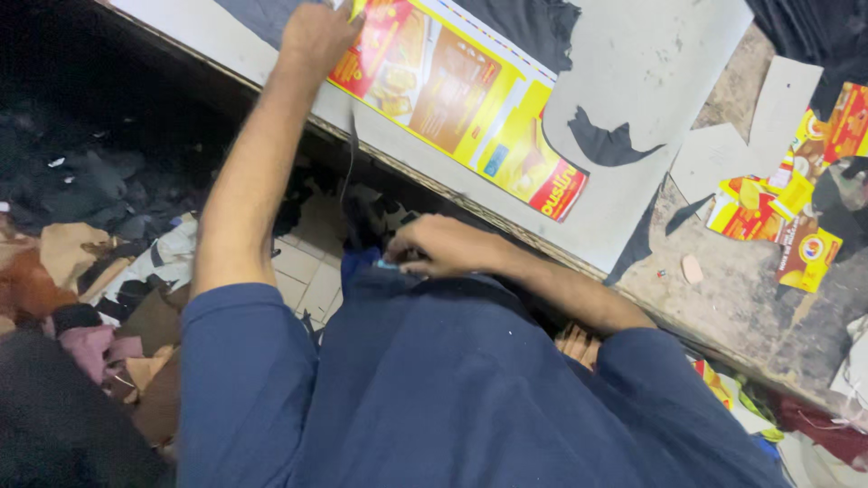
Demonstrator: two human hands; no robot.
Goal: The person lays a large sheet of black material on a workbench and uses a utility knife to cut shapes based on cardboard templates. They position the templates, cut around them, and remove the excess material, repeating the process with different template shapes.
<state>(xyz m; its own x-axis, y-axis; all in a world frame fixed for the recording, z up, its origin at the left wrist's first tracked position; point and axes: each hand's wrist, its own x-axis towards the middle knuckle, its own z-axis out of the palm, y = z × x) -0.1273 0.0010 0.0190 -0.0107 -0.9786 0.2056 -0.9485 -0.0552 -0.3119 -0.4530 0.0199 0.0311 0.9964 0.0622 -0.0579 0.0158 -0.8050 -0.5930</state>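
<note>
My left hand (315, 36) reaches far up onto the grey table (633, 63), fingers closed around a small yellow object (358, 9) at the corner of a long yellow and red printed cardboard sheet (457, 99). A thin dark strand (351, 149) hangs below that hand over the table edge. My right hand (441, 246) stays close to my waist, just under the table edge, its fingers curled on a small pale-blue thing (389, 264) against my navy shirt (434, 380). What the blue thing is cannot be made out.
Black fabric pieces (608, 143) lie on the table, with grey card pieces (768, 108) and cut printed scraps (787, 217) at the right. The floor at the left has pale tiles (303, 271) and a heap of cloth and leather scraps (81, 262).
</note>
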